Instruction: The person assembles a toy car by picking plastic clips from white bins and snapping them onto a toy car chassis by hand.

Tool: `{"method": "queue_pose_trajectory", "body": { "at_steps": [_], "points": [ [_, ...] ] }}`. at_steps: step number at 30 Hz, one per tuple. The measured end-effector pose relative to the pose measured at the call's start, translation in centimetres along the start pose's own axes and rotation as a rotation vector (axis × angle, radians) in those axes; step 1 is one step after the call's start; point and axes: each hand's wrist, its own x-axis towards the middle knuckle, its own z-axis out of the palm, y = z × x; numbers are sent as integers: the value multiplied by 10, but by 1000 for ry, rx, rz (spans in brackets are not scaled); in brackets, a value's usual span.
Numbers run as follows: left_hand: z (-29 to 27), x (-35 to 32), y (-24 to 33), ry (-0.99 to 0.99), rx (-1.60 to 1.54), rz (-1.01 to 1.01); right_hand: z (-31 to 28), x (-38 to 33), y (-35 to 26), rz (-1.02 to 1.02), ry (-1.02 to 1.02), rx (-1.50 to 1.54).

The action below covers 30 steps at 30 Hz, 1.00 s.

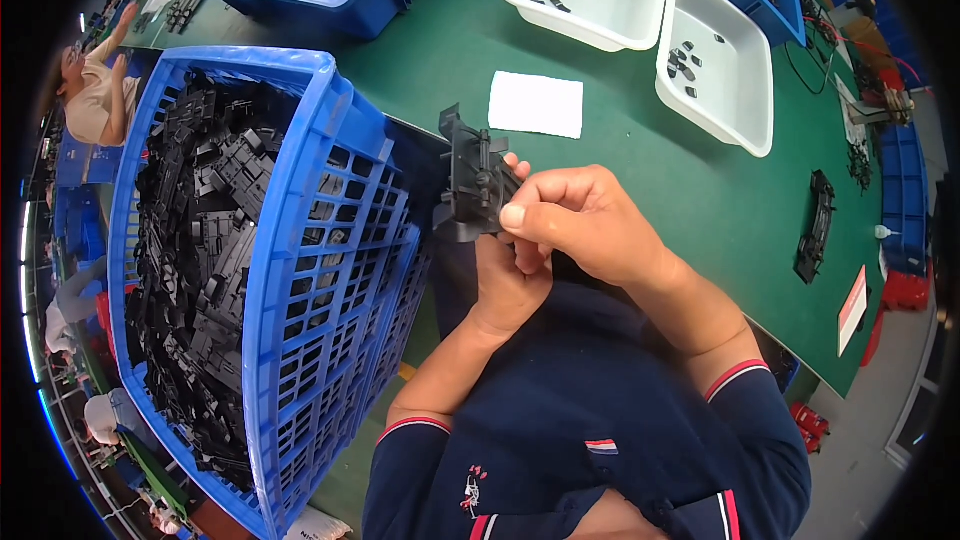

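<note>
A black moulded plastic part [468,180], long and bracket-like with tabs and ribs, is held up over the table's near edge. My left hand [512,280] grips it from below and behind, with fingertips showing past its right side. My right hand [590,220] is closed in a pinch, thumb and forefinger together at the part's right edge. Anything between those two fingertips is hidden. Beyond the part, a white sheet [536,105] lies on the green table [430,65]. A similar black part [818,225] rests on the table to the right.
Left of me stands a tall blue crate [300,230] heaped with black parts. Two white trays [600,35] [745,125] hold several small black pieces. Blue bins [370,5] [780,15] of black pieces stand behind. A red-and-white card [853,310] lies at right. Another person [95,90] is at far left.
</note>
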Motion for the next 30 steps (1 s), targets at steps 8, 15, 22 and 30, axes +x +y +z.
{"method": "queue_pose_trajectory", "body": {
  "at_steps": [8, 15, 22, 30],
  "points": [
    [1, 0, 1, -48, 88, -6, -5, 1, 1, 49, -28, -5],
    [4, -3, -3, -36, 25, -64, -6, 0, 1, 77, -31, 17],
    [4, 1, 5, -70, 144, -9, -7, -2, 1, 112, -59, 38],
    [0, 9, 29, -51, -368, -240, -6, -21, -24, 21, -16, -87]
  ]
}}
